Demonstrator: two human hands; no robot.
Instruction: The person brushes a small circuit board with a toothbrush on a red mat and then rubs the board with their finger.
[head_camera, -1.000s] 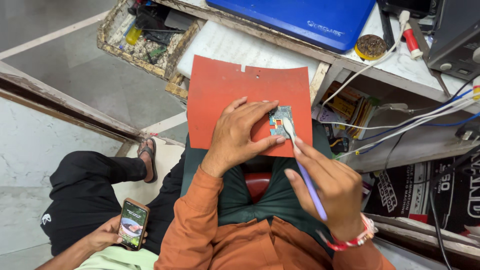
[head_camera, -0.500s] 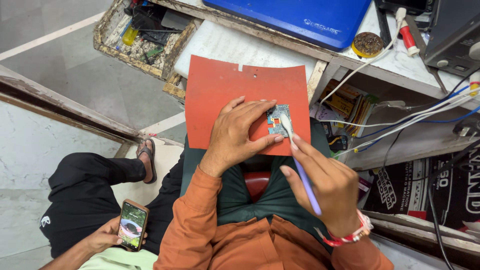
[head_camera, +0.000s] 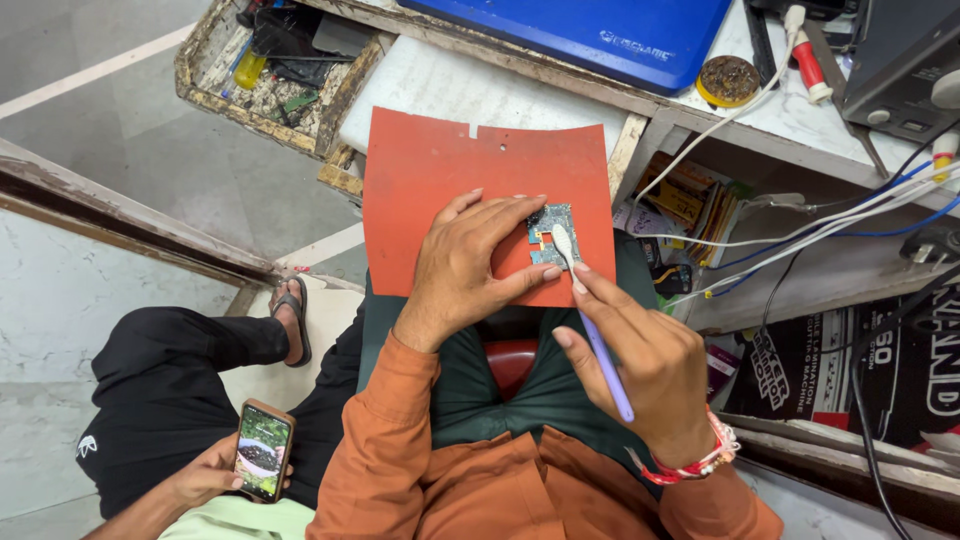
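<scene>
- Nearest, the right hand (head_camera: 640, 365) is gripping a lilac-handled toothbrush (head_camera: 592, 320), thumb and fingers closed together around the shaft like a pen; a red-and-white thread bracelet (head_camera: 695, 462) is circling that wrist.
- Just beyond those fingertips, the brush's white head is pressing down on a small circuit board (head_camera: 548, 235), which is lying at the tip of the left hand's forefinger and just ahead of the right hand.
- Beside the right hand, the left hand (head_camera: 470, 265) is lying palm down with fingers spread apart; its forefinger and thumb are pinching the board's near edges and pinning it flat.
- Under both hands, an orange-red mat (head_camera: 430, 165) is resting across the person's lap, its far edge reaching toward a white slab (head_camera: 450, 85).
- Off to the left of the left hand, another person's hand (head_camera: 215, 470) is holding a phone (head_camera: 262, 450) with a lit screen, and that person's sandalled foot (head_camera: 290, 320) is resting on the floor.
- Beyond the right hand, white and blue cables (head_camera: 800, 245) are trailing over a shelf of packets.
- Farthest out, ahead of both hands, a blue case (head_camera: 600, 30) is sitting on the bench, with a round tin (head_camera: 728, 80) to its right and a cluttered wooden tray (head_camera: 270, 60) to its left.
</scene>
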